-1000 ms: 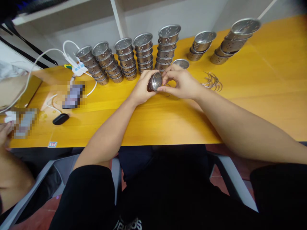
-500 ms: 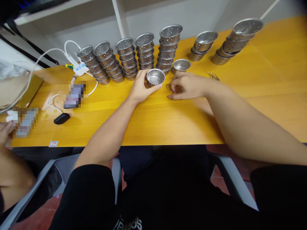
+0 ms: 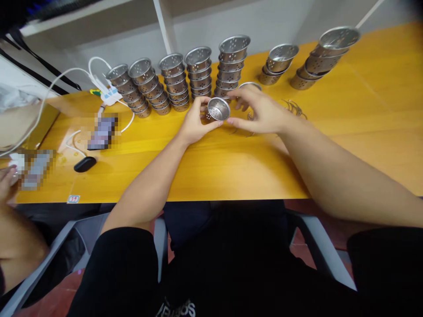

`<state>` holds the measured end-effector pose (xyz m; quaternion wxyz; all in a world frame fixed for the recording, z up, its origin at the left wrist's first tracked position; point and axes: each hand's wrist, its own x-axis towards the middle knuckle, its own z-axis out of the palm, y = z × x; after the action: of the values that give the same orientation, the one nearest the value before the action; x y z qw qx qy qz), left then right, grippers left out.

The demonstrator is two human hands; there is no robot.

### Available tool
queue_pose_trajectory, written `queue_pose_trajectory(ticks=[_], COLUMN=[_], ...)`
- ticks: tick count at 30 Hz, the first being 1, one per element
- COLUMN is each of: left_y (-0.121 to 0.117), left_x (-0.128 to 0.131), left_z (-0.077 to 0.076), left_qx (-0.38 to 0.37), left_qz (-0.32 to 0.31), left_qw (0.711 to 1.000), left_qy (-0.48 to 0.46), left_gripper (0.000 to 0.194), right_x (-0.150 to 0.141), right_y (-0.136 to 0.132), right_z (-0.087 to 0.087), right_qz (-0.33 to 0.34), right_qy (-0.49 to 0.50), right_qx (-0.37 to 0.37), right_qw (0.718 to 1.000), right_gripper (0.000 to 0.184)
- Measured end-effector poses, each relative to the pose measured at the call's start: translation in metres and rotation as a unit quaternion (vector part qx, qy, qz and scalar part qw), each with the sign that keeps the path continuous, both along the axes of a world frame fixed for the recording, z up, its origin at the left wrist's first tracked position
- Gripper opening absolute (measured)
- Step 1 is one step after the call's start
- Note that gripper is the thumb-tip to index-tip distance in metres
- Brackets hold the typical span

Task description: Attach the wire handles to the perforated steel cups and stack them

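Observation:
My left hand [image 3: 194,119] is closed around a small perforated metal cup [image 3: 218,109], its mouth tipped toward me and a little to the right. Just right of that cup, my right hand [image 3: 256,110] has thumb and fingers apart, the thumb tip close to the rim; whether it touches is unclear. Thin curved wire pieces [image 3: 250,116] lie on the table below the right palm. More of them, a loose bunch of curved wires [image 3: 294,108], rest beyond the wrist. Another metal cup [image 3: 250,85] stands behind my right hand, mostly hidden by it.
Stacked perforated cups [image 3: 201,72] stand in several columns along the back of the yellow table [image 3: 214,176]. Shorter, leaning stacks [image 3: 330,57] are at the right. To the left are a power strip [image 3: 110,94] with white cables, a phone [image 3: 103,132], a black mouse-like object [image 3: 85,164] and another person's hand [image 3: 7,178].
My right hand has risen from the wires and moved toward the held cup, its fingers spreading. My left hand has tilted the cup and shifted it slightly right.

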<state>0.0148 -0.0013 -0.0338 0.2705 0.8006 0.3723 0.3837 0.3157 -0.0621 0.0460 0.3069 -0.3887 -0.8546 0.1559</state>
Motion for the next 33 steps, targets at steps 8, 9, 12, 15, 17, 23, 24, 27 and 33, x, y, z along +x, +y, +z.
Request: queue_pose_trajectory(ticks=[8, 9, 12, 15, 17, 23, 24, 27, 33], left_y=[-0.009, -0.01, -0.011, -0.009, -0.006, -0.003, -0.004, -0.007, -0.009], left_x=[0.008, 0.009, 0.009, 0.007, 0.006, 0.005, 0.003, 0.0, 0.001], left_z=[-0.002, -0.002, -0.001, -0.004, -0.007, -0.011, -0.009, -0.002, 0.003], left_qx=[0.005, 0.007, 0.003, 0.004, 0.001, 0.003, 0.005, 0.003, -0.008], left_qz=[-0.06, -0.063, -0.078, -0.102, -0.108, -0.073, -0.065, -0.045, -0.034], left_qw=[0.998, 0.998, 0.997, 0.994, 0.993, 0.997, 0.998, 0.999, 0.999], left_qy=[-0.009, -0.006, -0.01, -0.032, -0.043, -0.016, -0.01, 0.007, 0.015], left_gripper=[0.092, 0.091, 0.089, 0.089, 0.087, 0.071, 0.068, 0.06, 0.054], right_x=[-0.012, -0.009, -0.008, -0.013, -0.012, 0.03, 0.038, 0.054, 0.05], right_y=[-0.002, -0.001, 0.0, 0.0, -0.003, 0.006, 0.011, 0.029, 0.051], right_z=[-0.004, -0.003, -0.005, -0.007, -0.001, 0.025, 0.025, 0.012, -0.015], right_qz=[-0.037, -0.028, 0.001, 0.008, 0.01, -0.101, -0.147, -0.253, -0.278], right_qy=[0.05, 0.049, 0.043, 0.022, 0.002, -0.04, -0.033, -0.006, 0.025], right_qx=[-0.067, -0.073, -0.054, -0.025, 0.0, 0.027, 0.037, 0.057, 0.019], right_qw=[0.996, 0.996, 0.998, 0.999, 1.0, 0.994, 0.988, 0.966, 0.96], right_gripper=[0.11, 0.112, 0.12, 0.115, 0.107, 0.073, 0.072, 0.08, 0.07])
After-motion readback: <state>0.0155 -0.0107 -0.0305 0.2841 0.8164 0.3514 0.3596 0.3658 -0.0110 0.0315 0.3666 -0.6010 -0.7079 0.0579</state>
